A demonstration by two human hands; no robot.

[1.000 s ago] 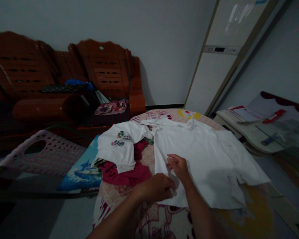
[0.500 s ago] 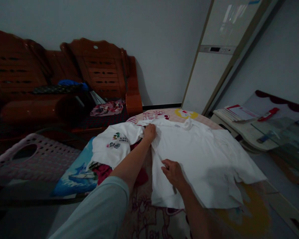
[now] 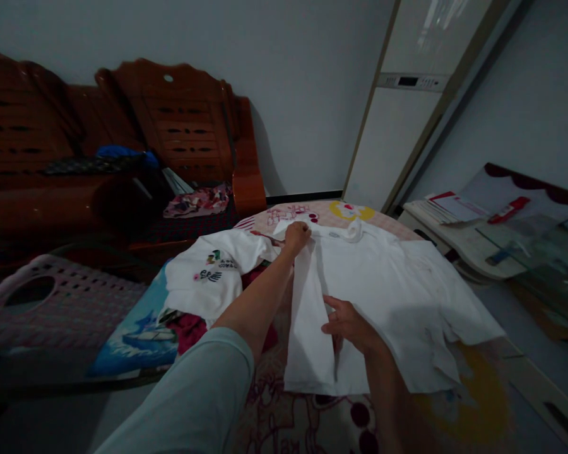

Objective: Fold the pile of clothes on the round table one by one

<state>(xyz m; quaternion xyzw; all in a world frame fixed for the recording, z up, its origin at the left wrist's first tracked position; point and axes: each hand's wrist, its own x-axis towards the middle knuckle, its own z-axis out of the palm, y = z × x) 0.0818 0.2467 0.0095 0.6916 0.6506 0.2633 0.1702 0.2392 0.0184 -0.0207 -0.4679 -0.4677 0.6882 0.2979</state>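
Note:
A white collared shirt (image 3: 388,290) lies spread on a round table with a patterned pink cloth (image 3: 312,422). My left hand (image 3: 296,237) reaches far forward and grips the shirt's left shoulder near the collar. My right hand (image 3: 348,324) pinches the shirt's left edge lower down, where a strip of fabric is folded over toward the middle. To the left sits a second white garment (image 3: 213,277) with a small printed logo, on top of a dark red cloth (image 3: 189,328).
A pink perforated laundry basket (image 3: 52,302) stands at the left, with a blue printed cloth (image 3: 137,334) beside it. Wooden carved chairs (image 3: 180,132) line the back wall. A tall white cabinet (image 3: 407,107) and a low glass-topped table (image 3: 478,233) with papers stand at the right.
My left hand went from the shirt's near hem up to the shoulder by the collar. Both hands have since carried the left side of the shirt over toward the middle.

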